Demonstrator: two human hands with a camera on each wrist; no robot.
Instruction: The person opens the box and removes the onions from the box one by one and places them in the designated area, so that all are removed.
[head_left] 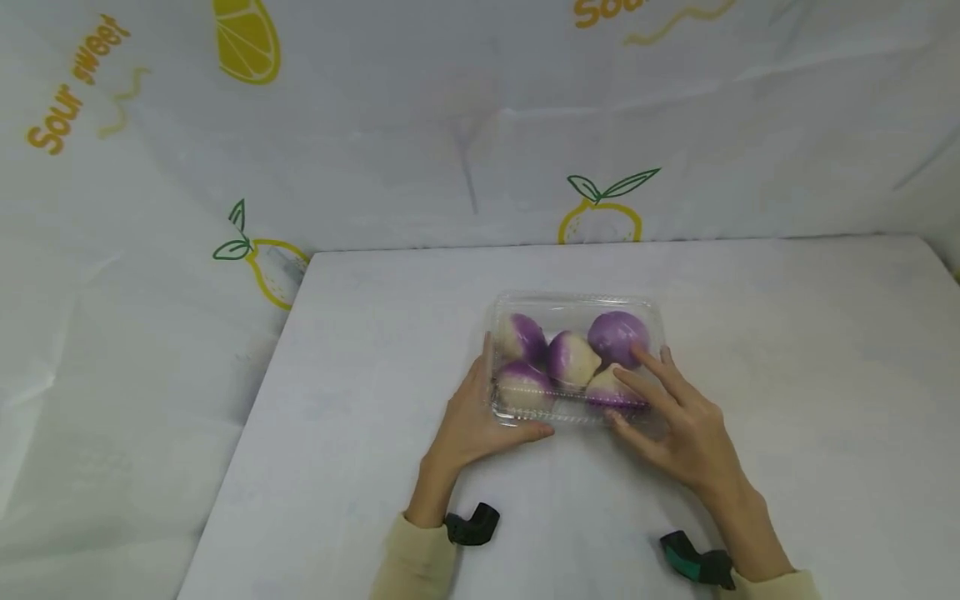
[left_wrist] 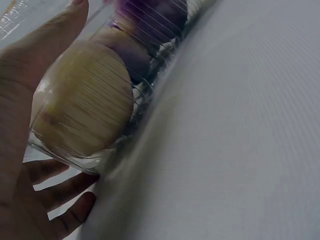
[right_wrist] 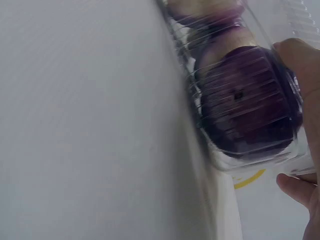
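Observation:
A clear plastic clamshell box (head_left: 573, 408) with several purple-and-white turnips (head_left: 573, 360) inside sits on the white table. My left hand (head_left: 480, 421) grips its left end, the thumb along the front rim and the fingers around the left side. In the left wrist view, a pale turnip (left_wrist: 85, 100) shows through the ribbed wall beside that thumb. My right hand (head_left: 686, 425) is spread over the right end, with fingertips touching the lid and the thumb at the front rim. In the right wrist view, a dark purple turnip (right_wrist: 245, 100) shows close to the right thumb.
The white tabletop (head_left: 810, 375) stretches out around the box. A white cloth (head_left: 420, 150) printed with lemons and lettering hangs behind the table and along its left. Dark wrist mounts (head_left: 472, 525) are strapped at both sleeves.

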